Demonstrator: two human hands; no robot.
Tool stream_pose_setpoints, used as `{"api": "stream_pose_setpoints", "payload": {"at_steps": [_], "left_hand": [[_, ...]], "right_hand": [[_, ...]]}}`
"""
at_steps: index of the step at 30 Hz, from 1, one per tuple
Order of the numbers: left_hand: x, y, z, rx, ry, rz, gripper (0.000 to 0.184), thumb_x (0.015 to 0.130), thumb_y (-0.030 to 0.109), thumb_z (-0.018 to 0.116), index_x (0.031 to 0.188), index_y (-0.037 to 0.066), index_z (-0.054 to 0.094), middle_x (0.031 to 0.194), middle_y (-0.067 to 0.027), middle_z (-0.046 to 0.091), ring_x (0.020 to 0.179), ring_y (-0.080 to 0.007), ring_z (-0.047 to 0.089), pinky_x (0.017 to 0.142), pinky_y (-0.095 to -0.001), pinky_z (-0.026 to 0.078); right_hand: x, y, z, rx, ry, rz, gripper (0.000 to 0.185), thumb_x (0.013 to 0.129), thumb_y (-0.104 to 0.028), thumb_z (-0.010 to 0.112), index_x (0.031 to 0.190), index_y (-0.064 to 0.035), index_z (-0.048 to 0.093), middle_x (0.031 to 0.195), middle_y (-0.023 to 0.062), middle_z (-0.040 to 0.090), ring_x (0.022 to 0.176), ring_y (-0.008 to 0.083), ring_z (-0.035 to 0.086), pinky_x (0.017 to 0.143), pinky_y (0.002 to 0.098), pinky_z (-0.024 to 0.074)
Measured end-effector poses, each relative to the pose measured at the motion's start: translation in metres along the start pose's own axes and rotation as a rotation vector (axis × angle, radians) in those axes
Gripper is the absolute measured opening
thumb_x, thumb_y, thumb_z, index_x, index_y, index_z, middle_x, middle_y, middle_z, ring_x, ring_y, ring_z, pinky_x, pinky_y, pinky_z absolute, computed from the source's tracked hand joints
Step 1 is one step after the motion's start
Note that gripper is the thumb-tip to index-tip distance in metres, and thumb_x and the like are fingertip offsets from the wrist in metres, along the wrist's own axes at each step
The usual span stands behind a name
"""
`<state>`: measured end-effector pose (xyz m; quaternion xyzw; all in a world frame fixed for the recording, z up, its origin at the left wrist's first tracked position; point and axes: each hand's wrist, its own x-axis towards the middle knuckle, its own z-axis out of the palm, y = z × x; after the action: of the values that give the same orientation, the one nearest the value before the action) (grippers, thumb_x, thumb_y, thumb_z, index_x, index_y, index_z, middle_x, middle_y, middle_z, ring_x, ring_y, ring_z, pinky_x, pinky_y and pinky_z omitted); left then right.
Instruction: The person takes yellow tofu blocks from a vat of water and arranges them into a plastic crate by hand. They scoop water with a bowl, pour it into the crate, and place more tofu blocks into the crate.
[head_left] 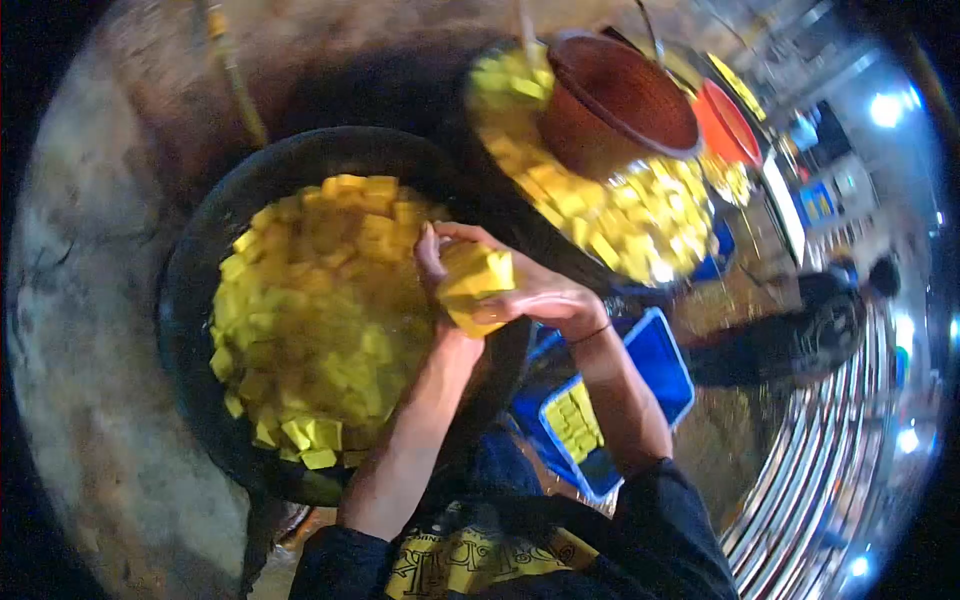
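While hands (552, 295) hold blocks (474, 280), tilted, long axis unclear

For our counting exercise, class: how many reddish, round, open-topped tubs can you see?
2. A large brown-red round tub is near the picture's top, with yellow cube-shaped blocks showing beside it; a smaller-looking orange-red tub is to its right. Others may be hidden.
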<state>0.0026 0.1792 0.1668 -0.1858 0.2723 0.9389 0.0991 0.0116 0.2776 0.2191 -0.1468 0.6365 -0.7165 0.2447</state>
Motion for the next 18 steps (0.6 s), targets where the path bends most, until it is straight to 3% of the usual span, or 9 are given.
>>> {"api": "stream_pose_setpoints", "payload": {"at_steps": [2, 4, 6, 7, 8, 10, 13, 17, 18], "left_hand": [[-0.027, -0.047, 0.034, 0.210, 0.048, 0.047, 0.049, 0.089, 0.051, 0.040, 0.112, 0.009, 0.053, 0.107, -0.0076, 0.058, 0.101, -0.0200, 0.055, 0.090, -0.0330, 0.041], [-0.050, -0.102, 0.058, 0.638, -0.280, 0.147, 0.055, 0.090, 0.044, 0.046, 0.123, 0.000, 0.042, 0.122, -0.0223, 0.044, 0.113, -0.0353, 0.044, 0.097, -0.0422, 0.036], [-0.082, -0.157, 0.083, 1.047, -0.388, 0.180, 0.067, 0.089, 0.045, 0.049, 0.132, -0.004, 0.032, 0.134, -0.0300, 0.032, 0.124, -0.0430, 0.032, 0.103, -0.0469, 0.027], [-0.101, -0.180, 0.089, 1.260, -0.324, 0.159, 0.074, 0.088, 0.050, 0.048, 0.135, -0.003, 0.029, 0.138, -0.0304, 0.026, 0.129, -0.0429, 0.026, 0.107, -0.0469, 0.022], [-0.105, -0.209, 0.073, 1.510, -0.446, 0.364, 0.068, 0.088, 0.045, 0.051, 0.133, -0.003, 0.033, 0.139, -0.0292, 0.026, 0.132, -0.0397, 0.023, 0.108, -0.0438, 0.021], [-0.114, -0.214, 0.077, 1.226, -0.435, 0.357, 0.059, 0.085, 0.033, 0.058, 0.128, -0.003, 0.041, 0.138, -0.0255, 0.031, 0.132, -0.0355, 0.025, 0.110, -0.0425, 0.017], [-0.094, -0.183, 0.061, 1.313, -0.544, 0.645, 0.045, 0.077, 0.009, 0.062, 0.119, 0.000, 0.049, 0.130, -0.0169, 0.042, 0.121, -0.0262, 0.040, 0.105, -0.0377, 0.027], [-0.072, -0.131, 0.014, 1.609, -0.287, 0.938, 0.041, 0.079, 0.012, 0.061, 0.118, 0.003, 0.049, 0.131, -0.0133, 0.042, 0.121, -0.0255, 0.040, 0.098, -0.0393, 0.035], [-0.069, -0.118, -0.003, 1.783, -0.183, 0.957, 0.045, 0.080, 0.015, 0.062, 0.120, 0.002, 0.048, 0.133, -0.0132, 0.041, 0.122, -0.0268, 0.039, 0.099, -0.0413, 0.033]], "right_hand": [[-0.069, -0.023, -0.009, 0.063, 0.222, -0.014, 0.081, 0.059, -0.025, 0.075, 0.128, -0.0033, 0.038, 0.113, 0.0052, 0.052, 0.105, 0.0156, 0.049, 0.093, 0.0269, 0.0377], [-0.150, -0.014, -0.025, 0.150, 0.484, -0.072, 0.080, 0.056, -0.025, 0.073, 0.126, -0.0039, 0.041, 0.114, 0.0063, 0.052, 0.105, 0.0174, 0.051, 0.093, 0.0284, 0.0397], [-0.224, 0.021, -0.051, 0.309, 0.645, -0.185, 0.075, 0.056, -0.026, 0.070, 0.122, -0.0047, 0.043, 0.114, 0.0076, 0.053, 0.106, 0.0206, 0.052, 0.093, 0.0307, 0.0412], [-0.254, 0.044, -0.064, 0.432, 0.697, -0.231, 0.072, 0.056, -0.028, 0.069, 0.120, -0.0049, 0.045, 0.115, 0.0085, 0.054, 0.107, 0.0227, 0.052, 0.093, 0.0323, 0.0416], [-0.279, 0.064, -0.073, 0.521, 0.757, -0.260, 0.067, 0.060, -0.028, 0.067, 0.118, -0.0047, 0.046, 0.114, 0.0100, 0.054, 0.108, 0.0248, 0.052, 0.094, 0.0347, 0.0412], [-0.333, 0.135, -0.106, 0.715, 0.849, -0.311, 0.056, 0.068, -0.029, 0.063, 0.116, -0.0041, 0.048, 0.117, 0.0141, 0.054, 0.112, 0.0283, 0.050, 0.098, 0.0415, 0.0388], [-0.412, 0.257, -0.157, 0.843, 1.158, -0.037, 0.047, 0.078, -0.035, 0.057, 0.113, -0.0055, 0.050, 0.112, 0.0152, 0.056, 0.104, 0.0316, 0.055, 0.092, 0.0518, 0.0424], [-0.484, 0.402, -0.214, 0.806, 1.384, 0.252, 0.045, 0.082, -0.045, 0.057, 0.107, -0.0066, 0.056, 0.104, 0.0149, 0.060, 0.089, 0.0279, 0.061, 0.074, 0.0453, 0.0508], [-0.490, 0.424, -0.228, 0.660, 1.403, 0.403, 0.052, 0.080, -0.049, 0.059, 0.107, -0.0048, 0.059, 0.110, 0.0144, 0.058, 0.097, 0.0259, 0.058, 0.078, 0.0446, 0.0485]]}}
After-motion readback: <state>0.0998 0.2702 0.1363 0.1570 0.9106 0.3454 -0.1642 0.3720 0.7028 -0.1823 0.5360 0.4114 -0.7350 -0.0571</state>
